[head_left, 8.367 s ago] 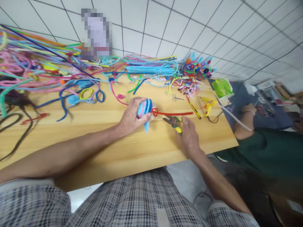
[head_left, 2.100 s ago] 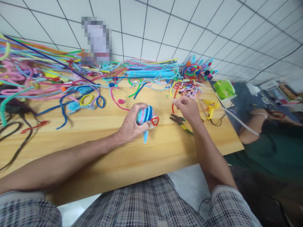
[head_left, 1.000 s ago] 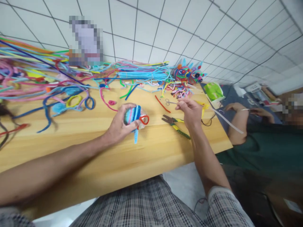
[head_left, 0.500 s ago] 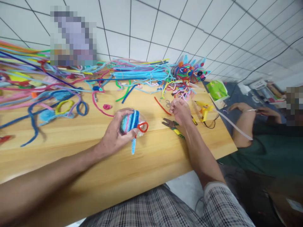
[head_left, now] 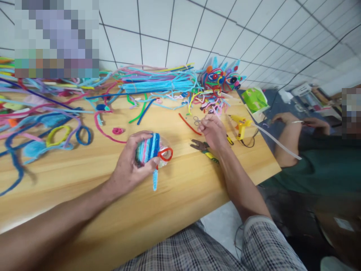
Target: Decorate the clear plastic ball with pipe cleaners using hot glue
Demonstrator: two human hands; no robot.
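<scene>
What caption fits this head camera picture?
Left hand holds a striped pipe-cleaner figure; right hand reaches by small scissors.

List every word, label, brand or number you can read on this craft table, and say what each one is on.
No readable text anywhere.
Green packet: pale marks, too blurred to read.
Yellow glue gun: no legible label.
Pliers by the right hand: no marking visible.
Striped pipe-cleaner ball in the left hand: no text.

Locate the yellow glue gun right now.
In the head view, the yellow glue gun lies on the wooden table near its right edge, just right of the right hand and below the green packet.
</scene>
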